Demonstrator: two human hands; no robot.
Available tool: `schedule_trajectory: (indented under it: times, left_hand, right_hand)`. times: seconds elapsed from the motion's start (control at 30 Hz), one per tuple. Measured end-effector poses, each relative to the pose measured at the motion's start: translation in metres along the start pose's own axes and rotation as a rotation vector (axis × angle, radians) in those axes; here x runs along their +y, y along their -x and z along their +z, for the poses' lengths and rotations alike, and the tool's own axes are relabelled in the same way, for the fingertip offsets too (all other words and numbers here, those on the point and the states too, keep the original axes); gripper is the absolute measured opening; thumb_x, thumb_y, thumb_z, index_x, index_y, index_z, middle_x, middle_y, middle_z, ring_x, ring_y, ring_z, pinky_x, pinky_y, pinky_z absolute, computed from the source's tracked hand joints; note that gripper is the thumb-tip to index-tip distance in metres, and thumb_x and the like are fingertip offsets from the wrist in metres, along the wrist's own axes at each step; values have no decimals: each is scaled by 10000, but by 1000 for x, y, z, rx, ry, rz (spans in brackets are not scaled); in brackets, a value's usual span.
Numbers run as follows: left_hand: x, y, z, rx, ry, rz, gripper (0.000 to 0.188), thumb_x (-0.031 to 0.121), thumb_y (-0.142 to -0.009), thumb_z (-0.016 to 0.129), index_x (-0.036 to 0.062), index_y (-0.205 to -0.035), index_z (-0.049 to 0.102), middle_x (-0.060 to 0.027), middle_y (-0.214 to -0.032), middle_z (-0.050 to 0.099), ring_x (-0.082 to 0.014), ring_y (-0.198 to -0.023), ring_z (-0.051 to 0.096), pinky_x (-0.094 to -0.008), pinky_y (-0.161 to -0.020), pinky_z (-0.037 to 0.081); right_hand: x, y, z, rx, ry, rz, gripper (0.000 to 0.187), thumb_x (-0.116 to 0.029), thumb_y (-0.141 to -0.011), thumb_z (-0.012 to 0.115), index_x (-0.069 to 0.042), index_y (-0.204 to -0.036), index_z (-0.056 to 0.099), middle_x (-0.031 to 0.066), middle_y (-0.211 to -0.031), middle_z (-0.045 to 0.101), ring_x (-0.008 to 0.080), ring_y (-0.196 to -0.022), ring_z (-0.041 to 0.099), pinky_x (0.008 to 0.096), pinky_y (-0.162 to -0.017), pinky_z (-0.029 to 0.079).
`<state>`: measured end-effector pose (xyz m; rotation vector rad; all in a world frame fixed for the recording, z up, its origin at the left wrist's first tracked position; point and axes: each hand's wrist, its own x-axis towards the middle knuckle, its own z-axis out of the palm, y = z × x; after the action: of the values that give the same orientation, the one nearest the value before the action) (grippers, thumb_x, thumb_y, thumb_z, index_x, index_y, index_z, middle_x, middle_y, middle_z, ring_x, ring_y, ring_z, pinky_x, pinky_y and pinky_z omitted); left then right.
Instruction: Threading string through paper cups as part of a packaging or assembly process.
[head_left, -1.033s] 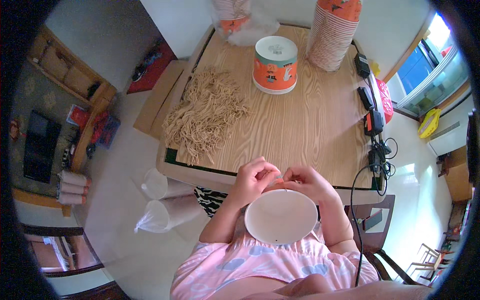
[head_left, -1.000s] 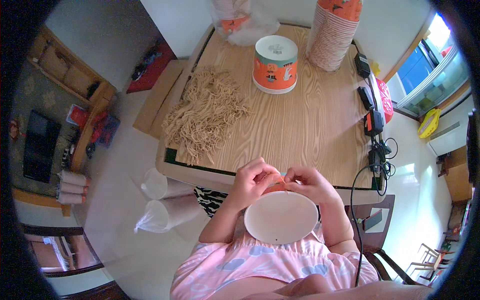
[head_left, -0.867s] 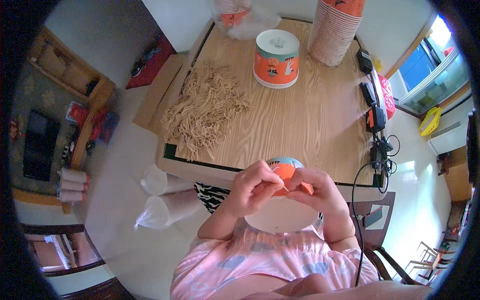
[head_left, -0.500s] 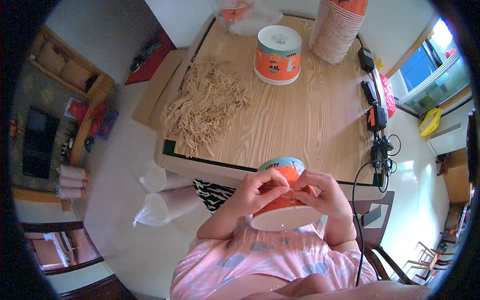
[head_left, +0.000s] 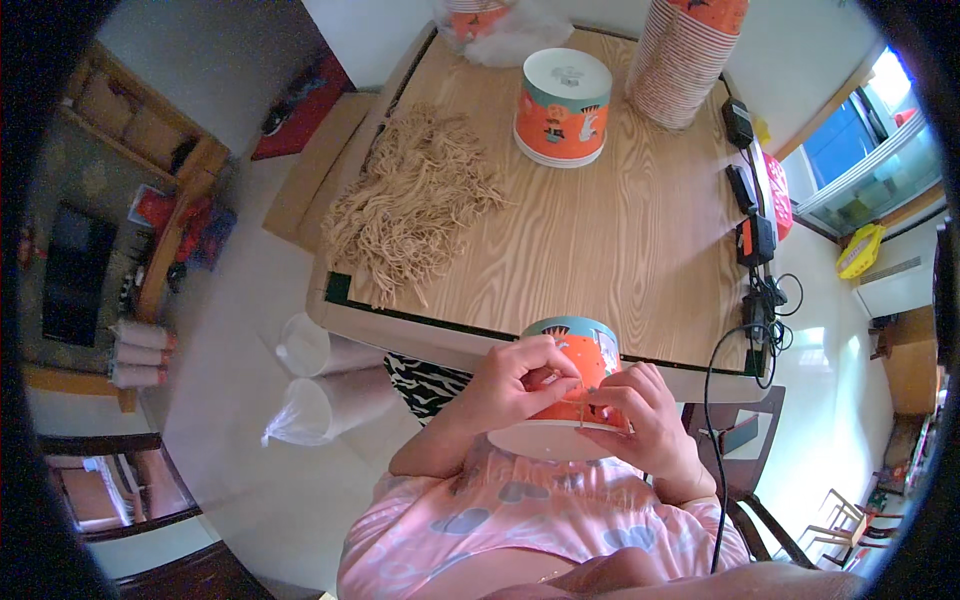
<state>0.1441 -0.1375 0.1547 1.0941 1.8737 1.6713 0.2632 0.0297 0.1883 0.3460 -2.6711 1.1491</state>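
Beside the near edge of the worktop (head_left: 560,245), an orange cup (head_left: 594,357) tilts toward me. My left hand (head_left: 520,382) pinches a thin string (head_left: 582,412); my right hand (head_left: 645,415) touches the cup, its grip unclear. Keeping the string taut should help.

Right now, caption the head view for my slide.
Both hands at an orange tub, tan strings heaped on the table.
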Motion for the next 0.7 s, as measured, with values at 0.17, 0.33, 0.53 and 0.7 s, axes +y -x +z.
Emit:
schedule_trajectory:
  times: [0.17,0.33,0.53,0.7]
  left_hand:
    - [1,-1,0,-31,-28,39,71,50,-745,674,42,-785,616,-3,-652,497,-86,-526,434,-240,-473,350]
    - [5,-1,-2,-51,-30,-9,76,56,-746,677,41,-778,610,-16,-661,501,-103,-537,454,-243,-482,364]
    - [3,-2,-3,-37,-49,-26,90,25,-702,702,38,-756,630,-28,-671,526,-134,-618,514,-263,-559,403]
    - [3,-2,-3,-18,-63,-30,85,40,-706,704,44,-758,636,-28,-665,514,-139,-604,502,-258,-551,394]
  right_hand:
    - [2,1,5,80,54,12,356,-120,-607,723,-81,-936,592,58,-876,542,254,-796,524,379,-705,419]
    - [5,-1,7,135,58,-49,296,-94,-598,714,-82,-875,611,48,-836,549,240,-768,521,366,-673,415]
    - [9,1,8,145,58,-71,286,-75,-599,704,-87,-870,615,49,-837,551,237,-762,526,361,-670,416]
    - [12,0,9,152,25,-77,282,-59,-597,693,-86,-867,619,49,-845,555,239,-764,528,359,-676,420]
